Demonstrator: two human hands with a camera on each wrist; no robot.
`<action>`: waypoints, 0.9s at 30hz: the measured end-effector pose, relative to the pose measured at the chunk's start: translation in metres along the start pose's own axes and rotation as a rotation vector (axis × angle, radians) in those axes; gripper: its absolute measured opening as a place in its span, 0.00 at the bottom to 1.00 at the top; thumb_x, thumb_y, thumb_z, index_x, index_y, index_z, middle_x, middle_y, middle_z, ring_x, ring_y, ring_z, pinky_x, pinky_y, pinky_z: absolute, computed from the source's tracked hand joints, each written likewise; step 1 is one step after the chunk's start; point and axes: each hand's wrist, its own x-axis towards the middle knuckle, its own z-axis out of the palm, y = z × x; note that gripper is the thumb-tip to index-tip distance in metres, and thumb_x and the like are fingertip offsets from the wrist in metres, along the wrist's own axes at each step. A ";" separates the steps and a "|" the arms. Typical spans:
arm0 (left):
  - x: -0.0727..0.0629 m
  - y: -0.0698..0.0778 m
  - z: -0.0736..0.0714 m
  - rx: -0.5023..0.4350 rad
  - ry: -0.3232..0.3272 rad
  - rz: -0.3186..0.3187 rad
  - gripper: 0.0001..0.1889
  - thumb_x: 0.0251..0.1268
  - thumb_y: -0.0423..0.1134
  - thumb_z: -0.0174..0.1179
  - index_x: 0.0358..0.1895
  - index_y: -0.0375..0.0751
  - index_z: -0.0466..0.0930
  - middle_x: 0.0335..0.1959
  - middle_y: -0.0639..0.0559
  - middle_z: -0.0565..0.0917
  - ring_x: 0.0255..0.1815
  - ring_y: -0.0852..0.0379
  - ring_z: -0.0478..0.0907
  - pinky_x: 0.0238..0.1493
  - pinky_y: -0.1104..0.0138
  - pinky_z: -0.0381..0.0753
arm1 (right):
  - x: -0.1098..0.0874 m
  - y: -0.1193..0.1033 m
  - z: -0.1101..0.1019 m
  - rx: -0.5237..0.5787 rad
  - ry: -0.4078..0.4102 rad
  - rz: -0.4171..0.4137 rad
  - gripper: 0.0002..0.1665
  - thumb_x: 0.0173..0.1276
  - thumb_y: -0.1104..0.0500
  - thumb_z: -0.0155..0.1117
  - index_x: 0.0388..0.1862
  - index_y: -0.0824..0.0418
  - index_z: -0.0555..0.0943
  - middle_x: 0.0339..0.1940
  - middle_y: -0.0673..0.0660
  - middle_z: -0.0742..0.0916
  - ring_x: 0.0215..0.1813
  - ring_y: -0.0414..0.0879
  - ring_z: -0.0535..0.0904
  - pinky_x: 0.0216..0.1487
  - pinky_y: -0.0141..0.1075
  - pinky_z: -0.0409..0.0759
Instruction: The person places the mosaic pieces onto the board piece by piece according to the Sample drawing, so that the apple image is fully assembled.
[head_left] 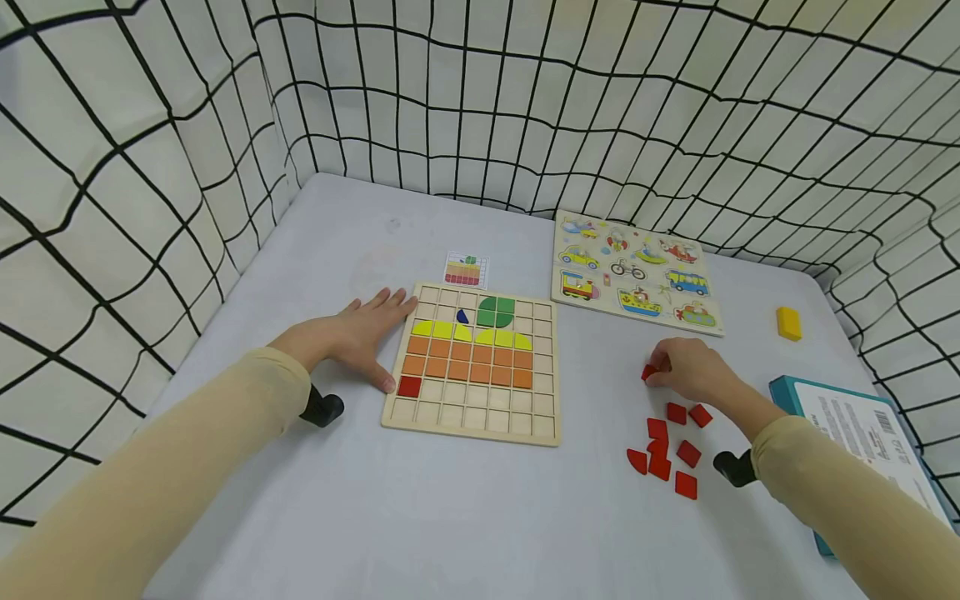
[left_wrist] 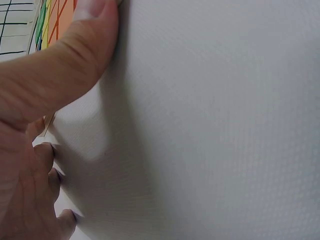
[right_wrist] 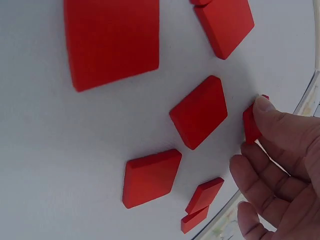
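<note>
- We see the left hand (head_left: 362,336) flat on the counter (head_left: 300,508), grip open, fingers spread, fingertip and thumb at the left edge of the wooden grid board (head_left: 476,419).
- Right hand (head_left: 693,369): grip closed, we see it pinching a red piece (right_wrist: 249,124) between thumb and fingers, right of the board.
- Loose red pieces (head_left: 688,453) lie on the counter near that hand; some touch, one has a rounded edge.
- On the board we read, top down: green pieces (head_left: 497,312), a dark blue piece (head_left: 462,317) left of them, a yellow row (head_left: 442,330), two orange rows (head_left: 459,361).
- Below, one red square (head_left: 408,387) sits in the first column, second row from bottom.
- Small pattern card (head_left: 467,271) just behind the board.
- We also note a vehicle puzzle (head_left: 637,271) back right, yellow block (head_left: 789,323) farther right, teal box (head_left: 862,425) partly behind the right sleeve (head_left: 832,492).
- Black netting (head_left: 491,113) stands around the counter.
</note>
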 end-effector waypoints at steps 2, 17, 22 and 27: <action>0.000 0.000 0.000 -0.003 0.001 0.000 0.70 0.46 0.56 0.81 0.83 0.35 0.38 0.85 0.33 0.38 0.85 0.32 0.31 0.80 0.32 0.38 | -0.001 -0.001 0.000 0.010 0.009 0.004 0.18 0.67 0.60 0.73 0.51 0.69 0.81 0.41 0.62 0.87 0.44 0.53 0.80 0.44 0.41 0.85; 0.000 0.000 0.000 0.006 0.000 0.002 0.70 0.46 0.55 0.81 0.83 0.35 0.38 0.85 0.33 0.38 0.85 0.32 0.32 0.79 0.32 0.38 | 0.004 -0.040 -0.003 0.107 0.094 -0.116 0.09 0.68 0.60 0.73 0.42 0.63 0.83 0.36 0.56 0.88 0.40 0.49 0.79 0.41 0.34 0.80; -0.001 0.000 0.000 -0.007 0.001 -0.004 0.70 0.45 0.54 0.81 0.83 0.36 0.38 0.85 0.33 0.38 0.85 0.32 0.32 0.79 0.32 0.38 | 0.014 -0.097 0.008 0.180 0.063 -0.217 0.07 0.67 0.59 0.74 0.39 0.60 0.84 0.36 0.54 0.88 0.41 0.48 0.79 0.42 0.34 0.79; -0.002 0.001 0.000 -0.016 0.000 -0.014 0.70 0.46 0.54 0.81 0.84 0.36 0.38 0.85 0.34 0.38 0.85 0.33 0.31 0.80 0.33 0.37 | 0.026 -0.153 0.025 0.208 0.007 -0.314 0.07 0.66 0.58 0.75 0.38 0.59 0.85 0.36 0.52 0.87 0.41 0.45 0.79 0.43 0.32 0.79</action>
